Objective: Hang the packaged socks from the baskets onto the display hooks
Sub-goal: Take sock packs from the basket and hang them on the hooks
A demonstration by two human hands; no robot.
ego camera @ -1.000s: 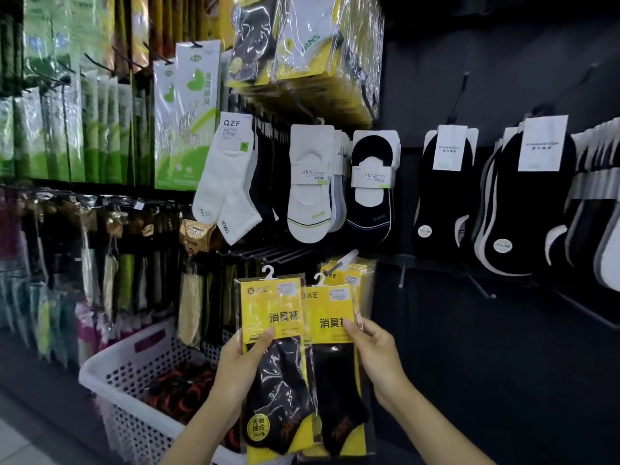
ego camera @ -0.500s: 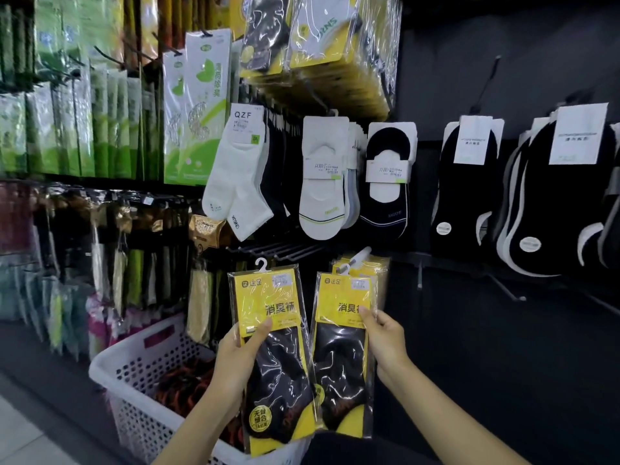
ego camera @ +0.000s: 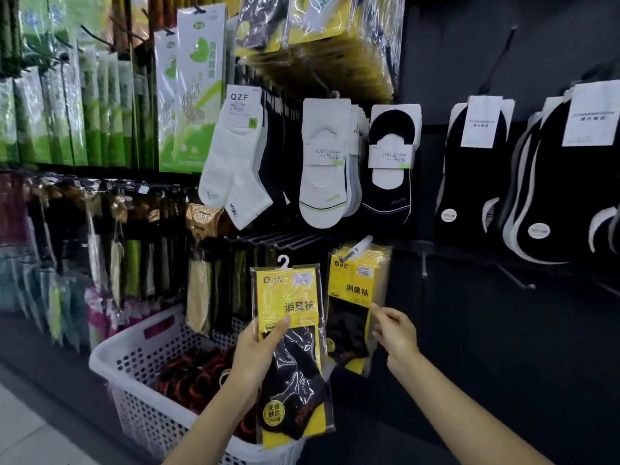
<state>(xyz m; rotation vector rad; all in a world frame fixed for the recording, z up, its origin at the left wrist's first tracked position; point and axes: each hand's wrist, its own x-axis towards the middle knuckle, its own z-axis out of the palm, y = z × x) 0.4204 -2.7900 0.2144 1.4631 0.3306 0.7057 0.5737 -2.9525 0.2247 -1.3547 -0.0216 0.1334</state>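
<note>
- Currently my left hand point(ego camera: 258, 357) grips a sock pack point(ego camera: 292, 330) above the basket point(ego camera: 134, 350), thumb pressed across its front, hanger upward, ready for hooking.
- My right hand point(ego camera: 396, 333), right of the basket, seems to steady the hung pack point(ego camera: 355, 293) on its hook point(ego camera: 360, 245); whether it pinches or merely touches, I cannot tell.
- Left fingers hidden behind the pack; basket contents indistinct.
</note>
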